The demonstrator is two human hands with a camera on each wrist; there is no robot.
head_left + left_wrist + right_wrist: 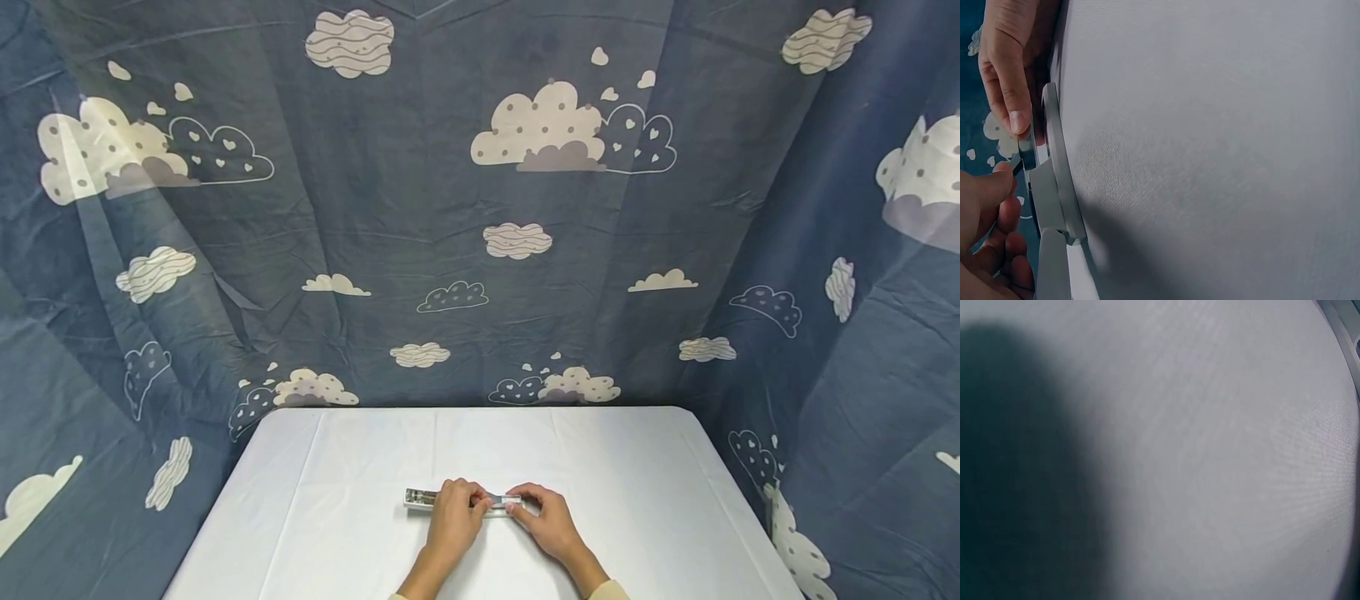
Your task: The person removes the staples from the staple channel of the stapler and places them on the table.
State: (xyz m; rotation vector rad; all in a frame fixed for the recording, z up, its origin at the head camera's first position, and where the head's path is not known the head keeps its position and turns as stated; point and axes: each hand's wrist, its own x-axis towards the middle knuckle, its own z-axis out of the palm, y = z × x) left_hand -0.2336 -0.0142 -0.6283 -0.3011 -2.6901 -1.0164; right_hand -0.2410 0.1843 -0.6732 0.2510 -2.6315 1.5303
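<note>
A grey-white stapler (420, 498) lies lengthwise on the white table, its cover swung back to the left so that metal parts inside show. In the left wrist view the stapler (1063, 181) appears side-on. My left hand (456, 521) reaches over its middle; thumb and index finger pinch a small dark flat piece (1017, 166) beside the metal channel. What this piece is, I cannot tell. With thumb and fingers, my right hand (551, 523) grips the stapler's right end. Only the stapler's edge (1342, 331) enters the right wrist view, at the upper right corner.
A white cloth covers the table (337, 467). Behind it and along both sides hangs a dark blue curtain (420, 200) with cloud prints. A dark blurred shape (1016, 469) fills the left of the right wrist view.
</note>
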